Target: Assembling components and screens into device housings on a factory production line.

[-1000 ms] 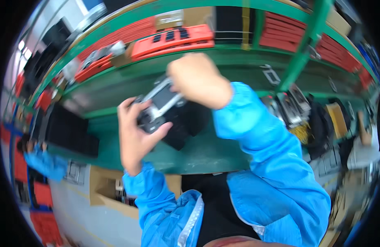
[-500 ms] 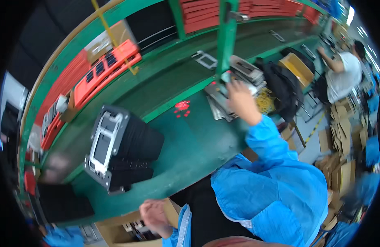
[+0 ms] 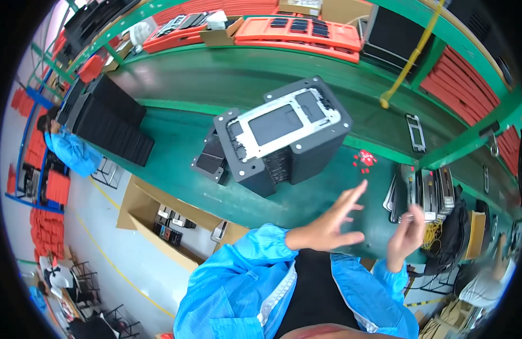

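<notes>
Holds the left hand (image 3: pixel 324 229) out over the desk (image 3: pixel 179 150), with fingers spread well apart and pointing to the right. Holds the right hand (image 3: pixel 406 242) just beside it, with fingers curled in together, in front of the silver frames (image 3: pixel 429 195). Shows a slim gray shape (image 3: pixel 411 191) right above those curled fingers; cannot tell, for the blur, if gripping it.

Has the big stack (image 3: pixel 323 150) of dark panels ahead on the desk, beyond and to the left of both hands, well apart from them. Bears on its top the white plate (image 3: pixel 299 113), set slantwise in view, with 2 rectangular gray areas. Has a lower dark stack (image 3: pixel 211 155) near its left side, and red bits (image 3: pixel 365 160) strewn between the big stack and the silver frames.

Has yellow string (image 3: pixel 433 233), a black bag (image 3: pixel 450 248) and an open carton (image 3: pixel 475 234) to the right of the hands. Has 1 loose frame (image 3: pixel 416 134) lying behind the red bits, farther from the body.

Stands near a cardboard box (image 3: pixel 165 240) on the floor, with small parts inside. Faces red trays (image 3: pixel 297 37) on the shelf, with a yellow strap (image 3: pixel 410 59) hanging at right. Has a co-worker (image 3: pixel 74 151) in blue far to the left, beside another black stack (image 3: pixel 111 121).
</notes>
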`<action>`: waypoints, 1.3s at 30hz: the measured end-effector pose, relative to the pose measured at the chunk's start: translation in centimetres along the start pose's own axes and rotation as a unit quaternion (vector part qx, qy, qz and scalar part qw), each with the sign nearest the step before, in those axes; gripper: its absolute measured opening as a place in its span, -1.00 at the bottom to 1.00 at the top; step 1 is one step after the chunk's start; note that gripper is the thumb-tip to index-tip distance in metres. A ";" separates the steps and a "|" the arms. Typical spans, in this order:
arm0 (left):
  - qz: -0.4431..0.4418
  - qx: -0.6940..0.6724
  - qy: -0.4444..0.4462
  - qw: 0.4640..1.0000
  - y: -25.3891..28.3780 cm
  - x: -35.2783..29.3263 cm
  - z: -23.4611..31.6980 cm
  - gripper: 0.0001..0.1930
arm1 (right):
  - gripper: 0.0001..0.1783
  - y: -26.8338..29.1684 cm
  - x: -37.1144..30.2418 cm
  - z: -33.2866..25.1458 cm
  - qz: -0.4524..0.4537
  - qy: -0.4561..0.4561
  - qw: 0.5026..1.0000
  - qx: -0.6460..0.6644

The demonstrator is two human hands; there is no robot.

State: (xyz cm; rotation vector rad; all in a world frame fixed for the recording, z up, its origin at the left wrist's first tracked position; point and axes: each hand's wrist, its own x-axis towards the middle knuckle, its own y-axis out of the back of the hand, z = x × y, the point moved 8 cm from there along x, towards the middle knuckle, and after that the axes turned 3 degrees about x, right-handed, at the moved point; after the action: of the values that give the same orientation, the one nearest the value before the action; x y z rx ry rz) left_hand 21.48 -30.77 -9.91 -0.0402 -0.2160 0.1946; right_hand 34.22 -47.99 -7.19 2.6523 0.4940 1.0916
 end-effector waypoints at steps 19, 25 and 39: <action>0.047 0.317 -0.194 0.927 1.4 2.0 -3.2 -0.25 | -0.75 -11.4 -0.1 0.8 -0.087 -0.323 0.827 0.451; 0.057 0.310 -0.213 0.925 1.6 1.6 -3.6 -0.19 | -0.77 -11.3 -0.3 0.9 -0.149 -0.294 0.821 0.467; 0.081 0.219 -0.148 0.961 2.7 2.0 -6.4 -0.18 | -0.77 -12.4 2.6 0.3 -0.230 -0.246 0.805 0.488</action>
State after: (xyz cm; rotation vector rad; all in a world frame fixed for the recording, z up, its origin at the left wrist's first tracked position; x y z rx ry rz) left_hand 24.25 -27.88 -15.91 0.4160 -0.4656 0.4095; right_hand 33.48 -35.62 -9.89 3.0839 1.8302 -0.1154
